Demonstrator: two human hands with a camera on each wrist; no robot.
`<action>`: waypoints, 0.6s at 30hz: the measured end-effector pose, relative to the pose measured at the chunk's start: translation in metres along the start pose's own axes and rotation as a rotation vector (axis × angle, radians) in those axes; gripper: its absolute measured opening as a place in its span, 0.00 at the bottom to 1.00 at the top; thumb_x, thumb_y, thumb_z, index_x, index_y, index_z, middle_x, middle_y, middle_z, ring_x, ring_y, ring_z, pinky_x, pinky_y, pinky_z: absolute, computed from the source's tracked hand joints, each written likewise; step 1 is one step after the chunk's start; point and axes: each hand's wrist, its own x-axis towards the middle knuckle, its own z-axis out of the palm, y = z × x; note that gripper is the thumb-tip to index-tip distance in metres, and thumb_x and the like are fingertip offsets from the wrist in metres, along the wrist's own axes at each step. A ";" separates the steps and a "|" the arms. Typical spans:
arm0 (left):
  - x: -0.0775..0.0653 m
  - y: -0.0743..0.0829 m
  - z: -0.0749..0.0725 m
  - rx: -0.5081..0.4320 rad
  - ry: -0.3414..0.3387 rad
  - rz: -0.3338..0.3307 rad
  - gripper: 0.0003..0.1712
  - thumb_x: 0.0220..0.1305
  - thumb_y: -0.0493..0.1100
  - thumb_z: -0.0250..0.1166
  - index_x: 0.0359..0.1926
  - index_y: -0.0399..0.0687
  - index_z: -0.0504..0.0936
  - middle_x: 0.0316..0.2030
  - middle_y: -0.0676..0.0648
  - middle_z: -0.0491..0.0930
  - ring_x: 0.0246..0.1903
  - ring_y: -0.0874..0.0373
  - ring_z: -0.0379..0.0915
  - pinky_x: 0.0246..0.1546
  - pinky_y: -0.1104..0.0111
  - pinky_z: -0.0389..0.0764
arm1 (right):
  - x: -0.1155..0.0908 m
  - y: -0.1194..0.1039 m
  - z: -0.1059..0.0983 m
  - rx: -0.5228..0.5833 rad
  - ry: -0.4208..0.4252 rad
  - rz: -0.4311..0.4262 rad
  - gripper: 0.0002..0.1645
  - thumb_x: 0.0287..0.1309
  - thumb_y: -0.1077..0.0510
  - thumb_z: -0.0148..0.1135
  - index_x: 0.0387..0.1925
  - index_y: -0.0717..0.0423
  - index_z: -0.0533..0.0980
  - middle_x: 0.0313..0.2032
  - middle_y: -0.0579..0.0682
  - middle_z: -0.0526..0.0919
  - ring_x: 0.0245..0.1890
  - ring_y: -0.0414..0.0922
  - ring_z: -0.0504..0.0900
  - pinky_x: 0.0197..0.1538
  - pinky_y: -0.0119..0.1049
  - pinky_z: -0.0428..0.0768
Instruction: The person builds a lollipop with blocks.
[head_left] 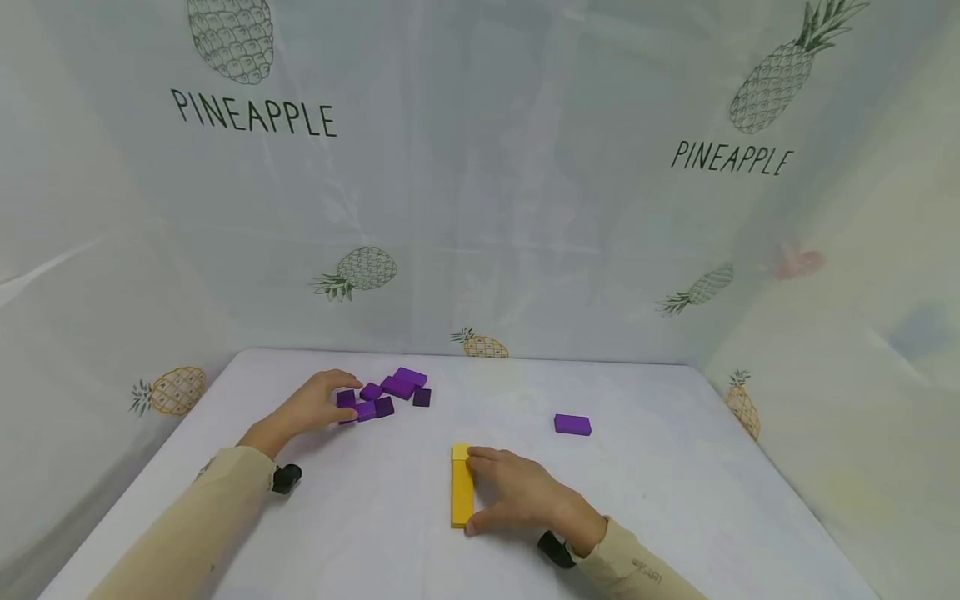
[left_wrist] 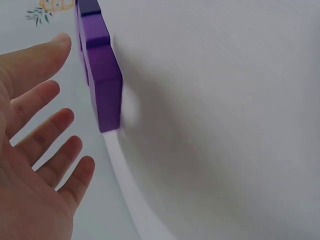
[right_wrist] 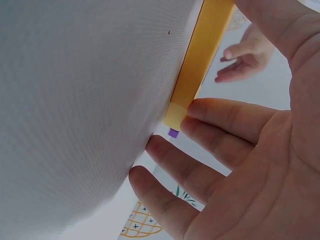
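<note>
In the head view my left hand (head_left: pixel 318 403) is at the left end of a cluster of purple blocks (head_left: pixel 398 387), its thumb and fingers apart around the nearest ones. Its fingers are loosely spread beside a purple block (left_wrist: pixel 106 85) in the left wrist view. My right hand (head_left: pixel 521 490) lies along the right side of a long yellow block (head_left: pixel 462 496), thumb by the near end. A small lighter yellow block (right_wrist: pixel 175 116) sits against the far end of the long one, and two fingertips touch there. The other two fingertips rest on the white table.
A single purple block (head_left: pixel 572 425) lies to the right on the white table (head_left: pixel 660 492). Behind and at both sides hangs a pale curtain (head_left: pixel 480 208) printed with pineapples. Dark wrist cameras are on both wrists.
</note>
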 end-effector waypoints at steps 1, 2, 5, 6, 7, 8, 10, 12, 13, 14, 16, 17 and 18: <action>-0.002 -0.001 -0.001 -0.001 0.002 0.000 0.27 0.51 0.39 0.73 0.53 0.34 0.78 0.55 0.33 0.74 0.58 0.33 0.64 0.60 0.42 0.62 | 0.000 0.000 0.000 0.000 -0.003 0.002 0.56 0.40 0.25 0.66 0.66 0.50 0.67 0.67 0.45 0.65 0.65 0.46 0.66 0.63 0.45 0.68; -0.005 -0.002 -0.003 -0.004 0.004 0.000 0.28 0.51 0.39 0.73 0.53 0.34 0.78 0.55 0.33 0.74 0.58 0.33 0.64 0.60 0.42 0.62 | 0.000 -0.001 -0.001 0.001 -0.003 0.003 0.56 0.39 0.25 0.67 0.66 0.50 0.67 0.67 0.45 0.65 0.65 0.46 0.66 0.63 0.46 0.69; -0.009 -0.003 -0.004 -0.018 -0.002 -0.019 0.29 0.51 0.39 0.73 0.54 0.34 0.77 0.55 0.33 0.73 0.59 0.33 0.63 0.60 0.41 0.61 | -0.001 -0.001 -0.001 0.003 -0.003 0.003 0.56 0.39 0.25 0.67 0.66 0.50 0.68 0.67 0.45 0.65 0.65 0.46 0.66 0.63 0.46 0.69; -0.009 -0.003 -0.004 -0.021 -0.009 -0.024 0.29 0.51 0.39 0.73 0.54 0.34 0.77 0.56 0.33 0.73 0.59 0.33 0.63 0.61 0.41 0.60 | -0.002 -0.001 -0.001 0.005 -0.001 0.004 0.56 0.39 0.25 0.67 0.65 0.50 0.68 0.67 0.46 0.65 0.65 0.46 0.66 0.63 0.46 0.69; -0.010 -0.003 -0.004 -0.017 -0.014 -0.025 0.29 0.51 0.39 0.72 0.54 0.34 0.77 0.56 0.33 0.73 0.59 0.33 0.63 0.61 0.41 0.60 | -0.002 0.000 -0.001 0.006 0.001 0.003 0.56 0.39 0.25 0.67 0.65 0.50 0.68 0.67 0.46 0.65 0.65 0.46 0.66 0.63 0.46 0.69; -0.010 -0.003 -0.003 -0.013 -0.016 -0.029 0.29 0.51 0.39 0.72 0.55 0.34 0.76 0.56 0.33 0.73 0.59 0.33 0.63 0.61 0.41 0.60 | -0.003 0.000 -0.001 0.007 0.002 0.004 0.56 0.39 0.25 0.67 0.65 0.50 0.68 0.67 0.45 0.65 0.65 0.46 0.66 0.63 0.46 0.69; -0.012 -0.004 -0.002 -0.006 -0.017 -0.030 0.29 0.51 0.39 0.72 0.54 0.33 0.77 0.56 0.32 0.73 0.59 0.32 0.63 0.61 0.41 0.60 | -0.003 0.000 -0.001 0.009 0.004 0.002 0.55 0.39 0.26 0.67 0.66 0.50 0.68 0.67 0.45 0.65 0.65 0.46 0.66 0.63 0.46 0.69; -0.013 -0.005 -0.001 0.002 -0.019 -0.037 0.28 0.51 0.39 0.72 0.53 0.33 0.77 0.56 0.33 0.73 0.59 0.33 0.63 0.61 0.42 0.60 | -0.003 -0.001 -0.001 0.012 0.006 -0.002 0.55 0.39 0.26 0.67 0.65 0.50 0.68 0.67 0.45 0.65 0.65 0.46 0.66 0.63 0.46 0.69; -0.015 -0.005 0.000 0.006 -0.021 -0.036 0.27 0.51 0.39 0.71 0.53 0.33 0.78 0.55 0.33 0.73 0.59 0.33 0.64 0.61 0.42 0.60 | -0.003 -0.001 -0.001 0.015 0.006 -0.003 0.55 0.39 0.26 0.67 0.66 0.50 0.68 0.67 0.45 0.65 0.65 0.46 0.66 0.63 0.46 0.69; -0.016 -0.005 0.000 0.013 -0.026 -0.038 0.26 0.52 0.39 0.71 0.53 0.34 0.78 0.56 0.32 0.73 0.58 0.33 0.64 0.61 0.42 0.60 | -0.003 -0.001 -0.001 0.017 0.005 -0.002 0.55 0.39 0.26 0.67 0.66 0.50 0.68 0.67 0.45 0.65 0.65 0.46 0.66 0.63 0.46 0.69; -0.018 -0.005 0.000 0.026 -0.032 -0.037 0.25 0.53 0.39 0.71 0.52 0.34 0.79 0.55 0.33 0.73 0.58 0.33 0.64 0.61 0.42 0.61 | -0.003 0.000 -0.001 0.019 0.007 -0.006 0.55 0.39 0.26 0.67 0.66 0.50 0.68 0.67 0.45 0.65 0.65 0.46 0.66 0.63 0.46 0.69; -0.019 -0.005 -0.001 0.033 -0.034 -0.034 0.24 0.53 0.39 0.71 0.51 0.34 0.79 0.55 0.32 0.73 0.58 0.33 0.64 0.61 0.42 0.61 | -0.003 0.000 -0.001 0.019 0.008 -0.007 0.55 0.39 0.26 0.67 0.66 0.50 0.68 0.67 0.45 0.65 0.65 0.46 0.66 0.63 0.46 0.69; -0.021 -0.005 -0.002 0.042 -0.033 -0.022 0.23 0.53 0.38 0.71 0.51 0.34 0.79 0.55 0.32 0.73 0.57 0.33 0.65 0.60 0.42 0.61 | -0.002 0.000 -0.001 0.020 0.007 -0.004 0.55 0.39 0.26 0.67 0.66 0.50 0.67 0.67 0.45 0.65 0.66 0.46 0.65 0.63 0.46 0.69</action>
